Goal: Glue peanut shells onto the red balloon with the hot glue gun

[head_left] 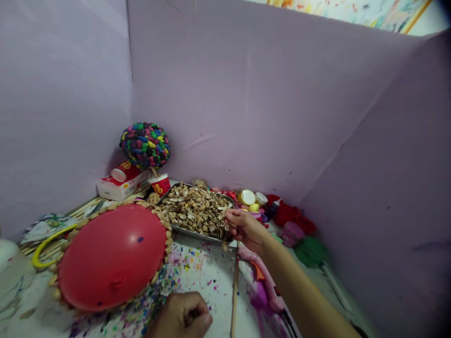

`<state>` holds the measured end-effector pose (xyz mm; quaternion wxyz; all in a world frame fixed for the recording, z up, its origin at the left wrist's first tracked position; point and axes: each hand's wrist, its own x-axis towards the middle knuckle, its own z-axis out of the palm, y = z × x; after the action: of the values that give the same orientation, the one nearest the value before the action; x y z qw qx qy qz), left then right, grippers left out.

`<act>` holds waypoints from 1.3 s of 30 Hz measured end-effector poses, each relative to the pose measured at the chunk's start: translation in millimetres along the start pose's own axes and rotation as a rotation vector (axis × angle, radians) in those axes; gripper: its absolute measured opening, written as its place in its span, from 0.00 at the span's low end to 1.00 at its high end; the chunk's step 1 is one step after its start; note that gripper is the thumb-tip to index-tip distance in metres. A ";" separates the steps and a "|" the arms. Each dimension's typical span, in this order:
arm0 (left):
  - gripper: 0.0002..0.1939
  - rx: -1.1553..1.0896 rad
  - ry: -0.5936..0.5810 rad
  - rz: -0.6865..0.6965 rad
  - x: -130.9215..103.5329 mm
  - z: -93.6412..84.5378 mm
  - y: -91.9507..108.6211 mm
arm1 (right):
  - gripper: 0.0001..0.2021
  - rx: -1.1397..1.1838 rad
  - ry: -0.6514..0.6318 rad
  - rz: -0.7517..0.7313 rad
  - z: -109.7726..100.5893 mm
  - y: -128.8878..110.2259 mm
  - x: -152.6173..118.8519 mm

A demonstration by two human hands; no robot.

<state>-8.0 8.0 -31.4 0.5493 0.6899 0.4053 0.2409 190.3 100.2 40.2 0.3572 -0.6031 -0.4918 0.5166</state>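
My right hand (248, 228) reaches to the right end of a metal tray (197, 233) heaped with tan nutshells (195, 206). Its thumb and fingers are pinched at a pale shell piece. At the bottom edge my left hand (181, 315) is closed, its fingers curled in; whatever they might hold is hidden. Left of it lies a red balloon (116, 253), with a band of tan shells (168, 234) around its edge. Under my right forearm is a pink glue gun (269, 286) with an orange trigger. A thin wooden stick (235, 291) lies beside it.
A multicoloured ball (145, 145) on a stem stands in a red paper cup (160, 184) at the back left. Near it is a tissue box (123, 187). A yellow ring (42, 256) lies far left. Jars (246, 197) and a green lid (311, 251) sit right. Walls enclose the table.
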 end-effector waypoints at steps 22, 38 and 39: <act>0.15 -0.086 -0.003 -0.034 -2.3 1.9 2.2 | 0.14 -0.277 0.190 -0.268 4.1 -17.9 10.9; 0.14 -0.021 -0.006 -0.008 -2.9 1.4 3.5 | 0.06 -1.399 0.077 -0.618 13.1 10.5 -35.8; 0.13 -0.025 -0.002 -0.006 -2.7 1.5 3.1 | 0.06 -1.426 0.063 -0.633 12.1 10.3 -35.5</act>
<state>-7.4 4.7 -28.6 0.5592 0.6820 0.4036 0.2436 181.4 62.4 37.6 0.0276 -0.5324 -0.8433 -0.0683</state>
